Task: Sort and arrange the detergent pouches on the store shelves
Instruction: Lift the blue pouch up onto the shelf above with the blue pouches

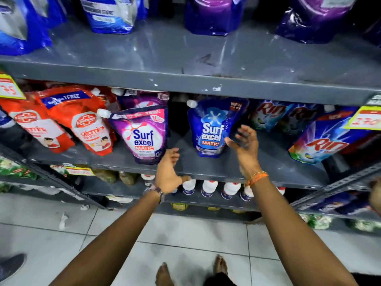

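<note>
Now both hands, left hand [168, 174] and right hand [245, 144], spread empty beside one blue pouch [212, 129].

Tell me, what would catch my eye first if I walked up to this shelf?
Probably the two open hands, left and right, reaching toward the middle grey metal shelf, neither holding anything. Between them stands a blue Surf Excel Matic pouch with a white spout, and left of a dark gap is a purple Surf Excel Matic pouch. Bright red Lifebuoy pouches lean at the far left.
</note>
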A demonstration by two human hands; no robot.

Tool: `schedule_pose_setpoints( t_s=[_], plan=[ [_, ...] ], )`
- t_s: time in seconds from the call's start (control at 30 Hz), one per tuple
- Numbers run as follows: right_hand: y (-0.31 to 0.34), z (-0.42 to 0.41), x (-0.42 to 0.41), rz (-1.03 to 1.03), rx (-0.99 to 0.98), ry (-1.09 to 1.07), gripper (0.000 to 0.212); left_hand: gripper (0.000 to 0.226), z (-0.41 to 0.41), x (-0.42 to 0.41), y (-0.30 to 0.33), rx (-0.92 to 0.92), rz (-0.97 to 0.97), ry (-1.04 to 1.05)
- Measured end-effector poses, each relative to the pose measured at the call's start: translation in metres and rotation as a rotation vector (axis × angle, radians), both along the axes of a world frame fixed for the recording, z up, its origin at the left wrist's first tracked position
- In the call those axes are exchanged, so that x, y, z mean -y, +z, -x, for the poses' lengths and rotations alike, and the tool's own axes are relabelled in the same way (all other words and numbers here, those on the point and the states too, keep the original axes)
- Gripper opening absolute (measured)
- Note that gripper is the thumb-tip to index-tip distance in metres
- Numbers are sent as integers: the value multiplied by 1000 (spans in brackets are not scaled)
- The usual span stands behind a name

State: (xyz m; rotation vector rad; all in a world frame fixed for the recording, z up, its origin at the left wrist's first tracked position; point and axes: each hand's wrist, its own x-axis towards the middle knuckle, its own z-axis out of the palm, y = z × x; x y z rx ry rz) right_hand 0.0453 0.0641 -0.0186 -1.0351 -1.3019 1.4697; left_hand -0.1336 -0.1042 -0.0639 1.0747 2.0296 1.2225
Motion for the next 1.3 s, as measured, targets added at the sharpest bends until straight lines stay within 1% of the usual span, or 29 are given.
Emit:
schedule_pose_setpoints(
  t_s=[0.07, 0.1, 0.13, 0.17, 0.2, 0.27, 0.33, 0.43, 0.6, 0.77, 0.87, 0.93, 1.03, 1.17, 1.23, 1.3],
  plan=[
    [4, 6, -23, -20, 61, 146, 69, 123, -6, -36, 1, -1, 19, -44],
    [4, 9, -33, -32, 82, 194, 75, 130, -8, -53, 1, -4, 9, -51],
    [2, 14, -42, -42, 100, 227, 80, 132, -9, -67, 2, 1, -8, -46],
    [-1, 17, -50, -44, 111, 260, 82, 131, -11, -81, 2, 18, -22, -35],
    [0, 19, -56, -51, 114, 298, 77, 127, -13, -93, 1, 41, -36, -22],
    [-2, 22, -62, -79, 108, 353, 60, 121, -16, -106, -4, 76, -79, 2],
    [-8, 23, -63, -104, 93, 350, 47, 118, -17, -109, -15, 123, -120, 36],
    [-8, 20, -54, -102, 71, 303, 37, 111, -21, -103, -20, 151, -136, 66],
    [-1, 12, -23, -94, 50, 203, 34, 102, -29, -82, -13, 142, -123, 36],
    [8, 0, 29, -82, 56, 136, 27, 103, -33, -37, -4, 130, -150, -11],
    [19, -9, 66, -84, 44, 98, 24, 104, -33, -3, 11, 117, -140, -91],
    [35, -13, 94, -93, 24, 73, 20, 104, -29, 20, 27, 91, -127, -135],
    [71, -13, 129, -144, -20, 57, 21, 102, -20, 53, 56, 39, -151, -155],
    [135, -1, 159, -212, -124, 124, 20, 85, -5, 91, 115, -62, -242, -138],
    [175, 12, 168, -294, -156, 153, 21, 87, 7, 104, 149, -122, -304, -118],
    [212, 28, 169, -365, -185, 187, 19, 95, 18, 110, 184, -170, -358, -94]
  ],
)
